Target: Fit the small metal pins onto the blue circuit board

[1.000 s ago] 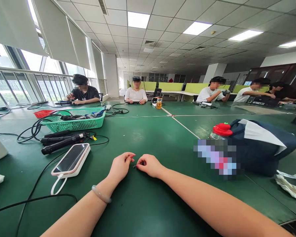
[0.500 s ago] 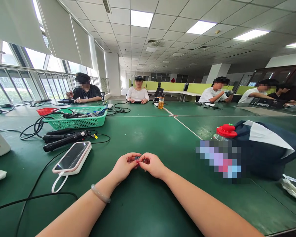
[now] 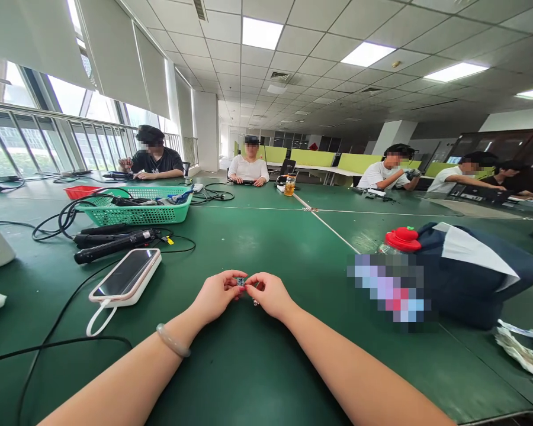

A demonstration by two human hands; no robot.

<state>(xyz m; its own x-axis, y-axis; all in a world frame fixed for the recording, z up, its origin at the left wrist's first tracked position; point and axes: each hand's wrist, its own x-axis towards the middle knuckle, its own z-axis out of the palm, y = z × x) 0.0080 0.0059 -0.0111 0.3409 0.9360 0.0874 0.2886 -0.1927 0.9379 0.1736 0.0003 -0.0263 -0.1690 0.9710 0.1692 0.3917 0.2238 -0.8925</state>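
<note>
A tiny blue-grey piece (image 3: 241,281), which resembles a small circuit board, is pinched between the fingertips of my left hand (image 3: 215,297). My right hand (image 3: 272,297) meets it from the other side, thumb and forefinger closed at its right edge. Both hands are just above the green table (image 3: 253,361), in the middle of the view. Something small and shiny shows under the right fingers, too small to tell what. The piece is largely covered by the fingers. A pale bangle (image 3: 173,341) circles my left wrist.
To the left lie a phone (image 3: 127,275) on a white power bank, black rod-like devices (image 3: 115,244), cables and a green basket (image 3: 137,213). On the right are a red-lidded bottle (image 3: 402,239) and a dark bag (image 3: 466,278). Several people sit around the table.
The view has shifted slightly. My fingers have turned a little, so more of the small piece shows between them. Both hands remain closed on it.
</note>
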